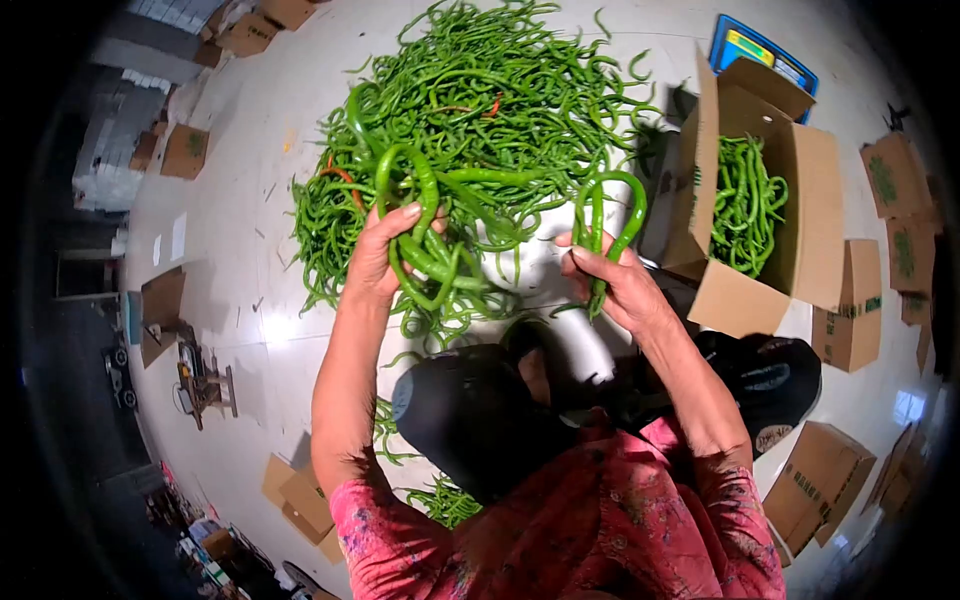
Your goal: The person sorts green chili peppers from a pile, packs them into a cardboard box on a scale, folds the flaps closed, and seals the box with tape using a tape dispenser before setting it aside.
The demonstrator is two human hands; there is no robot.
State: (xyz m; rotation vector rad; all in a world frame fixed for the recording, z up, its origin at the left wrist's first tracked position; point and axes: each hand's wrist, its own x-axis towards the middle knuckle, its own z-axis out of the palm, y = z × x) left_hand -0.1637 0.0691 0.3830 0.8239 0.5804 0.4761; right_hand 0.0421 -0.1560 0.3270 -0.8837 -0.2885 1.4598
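The work surface is a pale, glossy tiled floor (245, 260) that reflects bright light at the left. A broad pile of long green peppers (490, 125) lies directly on it, forward of the seated person; a few red peppers (346, 188) show among the green. A smaller heap (447, 500) lies beside the person, toward the lower edge of the view.

The left hand (376, 256) is positioned at the near edge of the pile. Its fingers grasp a bunch of curled peppers (428, 255). The right hand (622, 283) is positioned between the pile and an open carton (822, 215). Its fingers grip curved peppers (600, 215), raised above the floor.

The carton stands at the right, flaps spread, and contains green peppers (745, 205). A blue-framed object (762, 50) is located just behind it.

Room: further cartons (852, 305) stand along the right side. A small stand (205, 382) occupies the left. Boxes (248, 35) line the far left; the outer margins are dark.
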